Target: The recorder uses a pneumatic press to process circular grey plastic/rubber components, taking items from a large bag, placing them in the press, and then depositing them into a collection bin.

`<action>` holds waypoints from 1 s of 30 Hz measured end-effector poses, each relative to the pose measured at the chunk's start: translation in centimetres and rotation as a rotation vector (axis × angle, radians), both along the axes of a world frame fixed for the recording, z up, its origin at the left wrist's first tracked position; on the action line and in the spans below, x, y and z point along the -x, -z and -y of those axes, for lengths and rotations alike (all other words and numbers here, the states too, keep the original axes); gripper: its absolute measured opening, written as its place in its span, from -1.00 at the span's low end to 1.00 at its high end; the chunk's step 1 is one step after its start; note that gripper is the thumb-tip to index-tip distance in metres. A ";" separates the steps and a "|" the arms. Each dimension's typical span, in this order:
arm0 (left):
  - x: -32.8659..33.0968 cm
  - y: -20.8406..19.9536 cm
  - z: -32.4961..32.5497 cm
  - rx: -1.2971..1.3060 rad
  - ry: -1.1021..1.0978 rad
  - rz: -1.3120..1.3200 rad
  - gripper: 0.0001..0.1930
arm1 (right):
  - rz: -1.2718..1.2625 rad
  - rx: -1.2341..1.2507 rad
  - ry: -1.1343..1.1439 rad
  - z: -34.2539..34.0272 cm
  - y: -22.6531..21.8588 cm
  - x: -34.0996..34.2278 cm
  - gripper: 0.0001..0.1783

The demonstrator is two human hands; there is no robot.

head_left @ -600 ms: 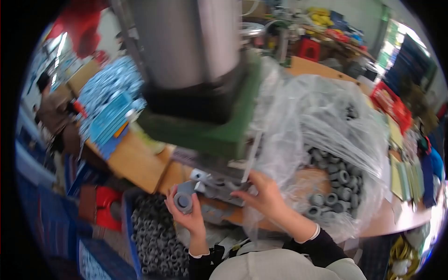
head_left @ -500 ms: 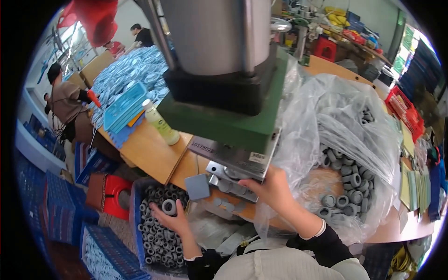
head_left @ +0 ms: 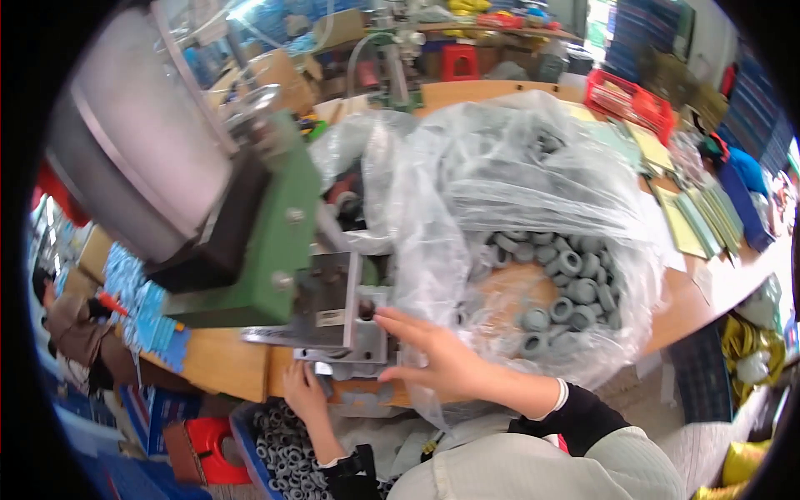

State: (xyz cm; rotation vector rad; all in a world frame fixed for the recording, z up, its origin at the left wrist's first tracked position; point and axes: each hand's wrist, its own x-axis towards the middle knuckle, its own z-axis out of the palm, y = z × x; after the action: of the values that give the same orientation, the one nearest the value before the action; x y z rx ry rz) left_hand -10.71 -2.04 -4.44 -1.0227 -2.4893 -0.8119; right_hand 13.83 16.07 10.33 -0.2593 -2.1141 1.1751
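My right hand (head_left: 440,357) is open beside the right side of a press (head_left: 275,242), thumb and fingers spread with nothing between them. The fingertips are close to the metal fixture (head_left: 367,346) under the press head. My left hand (head_left: 306,392) is at the front left of that fixture, fingers pointing up and slightly apart; no grey ring shows in it. Next to its fingers is a small grey plate (head_left: 323,383), and I cannot tell whether they touch. Below it stands a blue bin of grey rings (head_left: 287,450). The press hides part of the fixture.
To the right, a clear plastic bag (head_left: 517,192) lies over grey round caps (head_left: 575,287) on the wooden table (head_left: 667,329). A red stool (head_left: 208,446) stands left of the bin. At far left, a person (head_left: 83,333) works by light-blue pieces. Behind is a red basket (head_left: 629,104).
My view has swung to the right. My left hand has gone from above the bin to the fixture, and the grey ring no longer shows in it. My right hand has come off the press.
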 end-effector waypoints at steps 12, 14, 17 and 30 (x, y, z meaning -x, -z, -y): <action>-5.1 -7.6 -3.3 -0.417 0.063 -0.625 -0.75 | 1.162 -0.273 0.690 -8.4 8.8 -13.0 -0.72; -4.7 -7.2 -6.2 -0.472 0.104 -0.584 -0.74 | 1.059 -0.152 0.757 -7.9 7.4 -12.5 -0.51; -6.0 -7.6 -8.6 -0.488 0.126 -0.453 -0.73 | 0.557 -0.165 0.939 -7.6 7.4 -14.3 -0.48; -8.6 -9.1 -9.5 -0.552 0.116 -0.252 -0.49 | -0.020 0.072 0.105 -4.9 1.9 -4.3 -0.29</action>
State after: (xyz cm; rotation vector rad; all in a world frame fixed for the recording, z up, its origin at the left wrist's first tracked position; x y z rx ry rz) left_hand -2.12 7.46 4.68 -0.9914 -1.8525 -1.2293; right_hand 18.10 20.99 8.42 -0.3854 -2.0174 1.1886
